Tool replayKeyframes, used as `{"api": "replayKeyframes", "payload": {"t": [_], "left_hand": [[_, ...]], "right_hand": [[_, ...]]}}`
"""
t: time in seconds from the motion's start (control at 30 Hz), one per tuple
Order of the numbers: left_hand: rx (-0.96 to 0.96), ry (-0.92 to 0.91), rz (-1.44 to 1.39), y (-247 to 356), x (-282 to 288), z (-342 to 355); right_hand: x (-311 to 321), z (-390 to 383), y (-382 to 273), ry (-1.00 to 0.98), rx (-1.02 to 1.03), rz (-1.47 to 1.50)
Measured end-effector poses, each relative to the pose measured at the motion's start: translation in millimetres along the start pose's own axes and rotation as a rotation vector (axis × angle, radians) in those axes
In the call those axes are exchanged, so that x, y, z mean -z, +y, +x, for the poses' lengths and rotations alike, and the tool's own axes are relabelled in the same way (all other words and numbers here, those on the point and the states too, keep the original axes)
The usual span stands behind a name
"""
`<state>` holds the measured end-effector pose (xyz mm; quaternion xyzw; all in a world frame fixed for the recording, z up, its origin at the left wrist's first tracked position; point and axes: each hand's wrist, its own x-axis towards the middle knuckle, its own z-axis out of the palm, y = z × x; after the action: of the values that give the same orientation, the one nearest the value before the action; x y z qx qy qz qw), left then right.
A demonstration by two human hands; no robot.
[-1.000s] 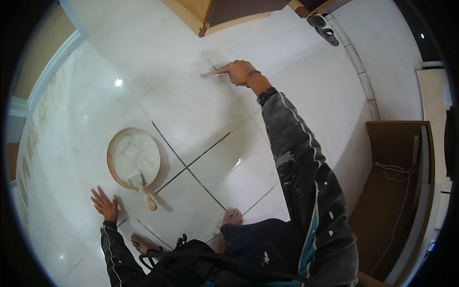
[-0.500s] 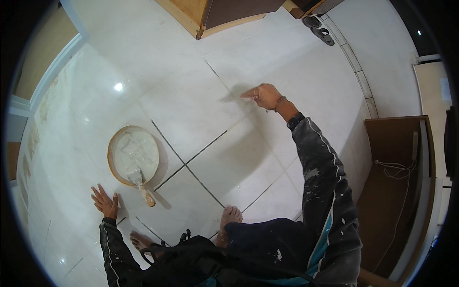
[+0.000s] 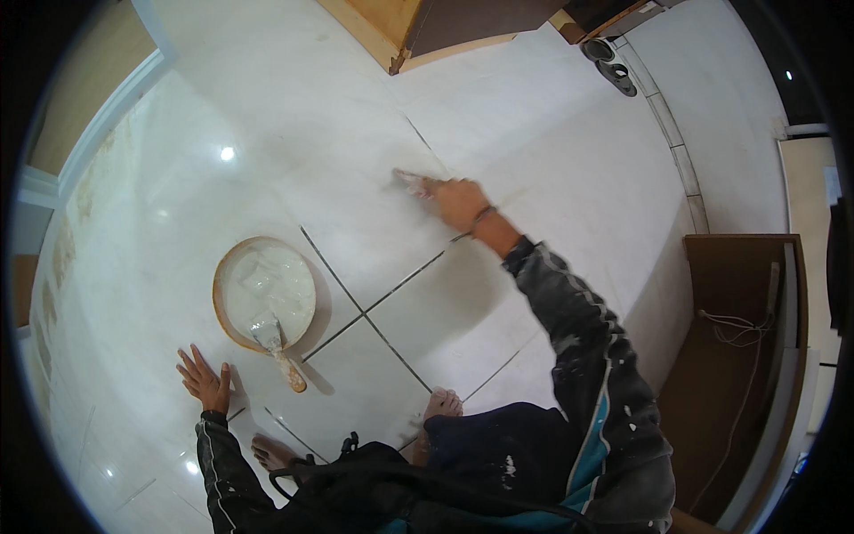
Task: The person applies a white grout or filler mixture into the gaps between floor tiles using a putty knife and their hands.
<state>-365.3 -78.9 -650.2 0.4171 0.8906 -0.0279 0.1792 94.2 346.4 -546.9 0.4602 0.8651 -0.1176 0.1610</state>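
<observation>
My right hand (image 3: 458,203) grips a small, smeared flat scraper (image 3: 411,181) against the white floor tiles (image 3: 338,169), its exact shape blurred. My left hand (image 3: 206,381) lies flat on the tiles with fingers spread, just below-left of a round, shallow pan (image 3: 219,294) of wet white paste (image 3: 265,283). A putty knife (image 3: 290,372) rests in the pan, wooden handle over the rim. Dark joints (image 3: 400,289) cross right of the pan; others around my right hand look filled or smeared pale.
A wooden cabinet (image 3: 463,27) stands ahead. Sandals (image 3: 614,71) lie by the right wall (image 3: 721,98). A brown open cabinet (image 3: 725,276) with a loose white cable is at right. A white-framed edge (image 3: 124,84) runs along the left. My bare feet (image 3: 442,405) are below.
My right hand with the scraper has swept down and rightward, then back leftward, ending lower than a second ago. My left hand stays planted; the whole view has shifted slightly.
</observation>
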Motion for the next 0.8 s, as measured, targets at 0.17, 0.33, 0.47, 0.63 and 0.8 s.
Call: {"api": "replayKeyframes", "payload": {"t": [0.17, 0.33, 0.47, 0.63, 0.8], "left_hand": [[-0.046, 0.02, 0.016, 6, -6, 5], [-0.016, -0.012, 0.011, -5, -8, 6], [-0.02, 0.009, 0.026, -11, -9, 3], [-0.01, -0.007, 0.044, -7, -7, 5], [0.003, -0.008, 0.056, -4, -5, 6]], "right_hand": [[46, 43, 65, 0.206, 0.112, -0.046], [64, 91, 51, 0.118, 0.153, -0.027], [44, 55, 69, -0.048, 0.166, -0.012], [13, -28, 120, -0.08, 0.363, 0.031], [31, -44, 179, -0.049, 0.563, -0.214]]}}
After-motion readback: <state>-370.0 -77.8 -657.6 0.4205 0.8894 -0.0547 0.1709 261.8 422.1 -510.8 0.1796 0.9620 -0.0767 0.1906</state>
